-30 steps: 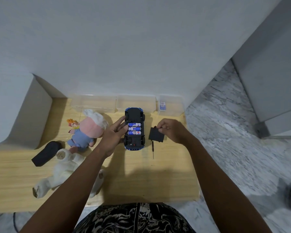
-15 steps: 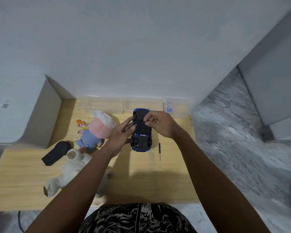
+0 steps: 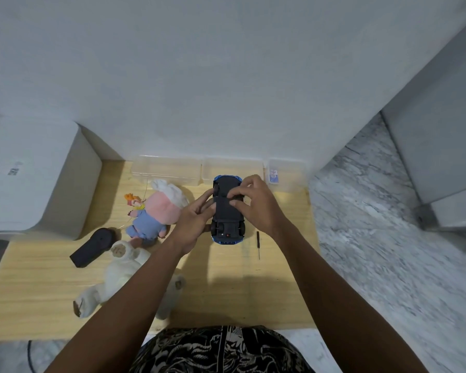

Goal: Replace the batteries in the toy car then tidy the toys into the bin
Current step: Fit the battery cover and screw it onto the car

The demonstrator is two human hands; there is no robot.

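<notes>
Bare tabletop (image 3: 226, 292) nearside (plush toys (image 3: 124, 270) leftward, screwdriver (image 3: 258, 244) rightward).

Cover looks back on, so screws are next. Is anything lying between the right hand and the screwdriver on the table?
Nothing visible does. The screwdriver lies alone on bare wood right of the toy car, just below the right hand, which rests on the car's underside. The left hand is on the car's other side.
</notes>
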